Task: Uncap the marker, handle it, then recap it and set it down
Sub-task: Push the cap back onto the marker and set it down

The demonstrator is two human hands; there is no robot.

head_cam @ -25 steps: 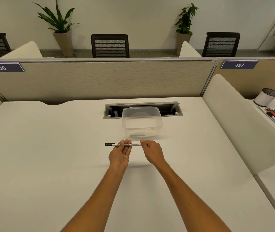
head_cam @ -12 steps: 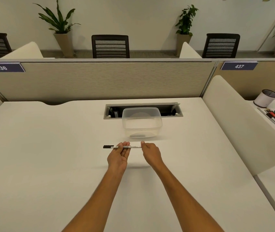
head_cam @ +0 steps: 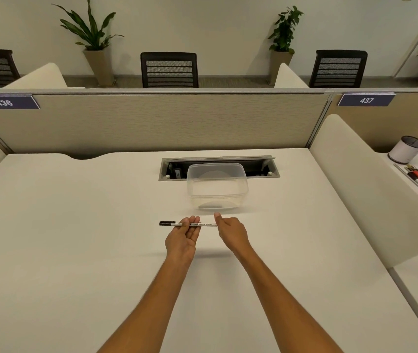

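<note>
Marker lies level in the air just in front of the clear tub, black cap pointing left, above the white desk; the left hand pinches its barrel in the fingertips, while the right hand meets the bare end with loosely curled fingers, though whether it truly grips there I cannot tell. It looks light, stiff and rather slick, so I judge the best hold is mid-barrel with one hand and fingertips around the cap for a straight pull
</note>
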